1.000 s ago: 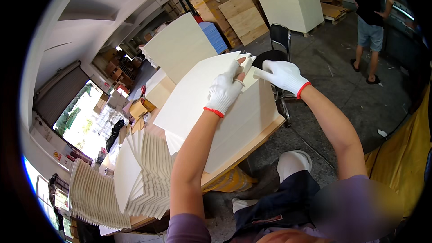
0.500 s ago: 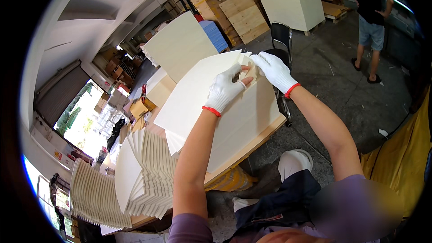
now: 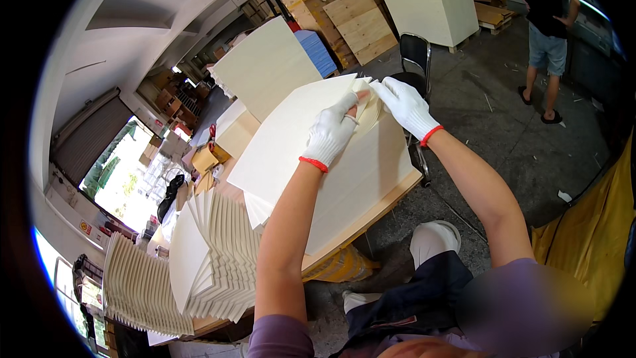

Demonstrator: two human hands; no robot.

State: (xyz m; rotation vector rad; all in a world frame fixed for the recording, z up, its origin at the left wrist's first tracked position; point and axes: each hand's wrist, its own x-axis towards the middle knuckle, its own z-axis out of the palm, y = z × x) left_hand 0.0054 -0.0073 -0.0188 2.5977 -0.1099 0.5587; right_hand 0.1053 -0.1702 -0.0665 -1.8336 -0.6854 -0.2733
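White sheets of paper or thin card (image 3: 291,136) lie in a broad stack on the wooden table. Both of my hands wear white gloves with red cuffs. My left hand (image 3: 332,134) is closed at the far right corner of the stack, its bare thumb and fingertip on the raised sheets. Opposite it, my right hand (image 3: 405,105) pinches the edge of the same corner, where several sheets curl up and fan apart. How many sheets lie between the fingers is hidden. More paper shows under my hands, shaded on its right side.
Fanned paper stacks (image 3: 222,258) stand at the near left of the table (image 3: 361,225). Beyond are another tall paper stack (image 3: 268,66), a black chair (image 3: 415,53) and a white block-like stack on a pallet (image 3: 430,10). A person (image 3: 546,33) stands at the far right.
My left thumb and fingers have closed in on the raised corner, and the gap between them has narrowed. My right hand has shifted only slightly.
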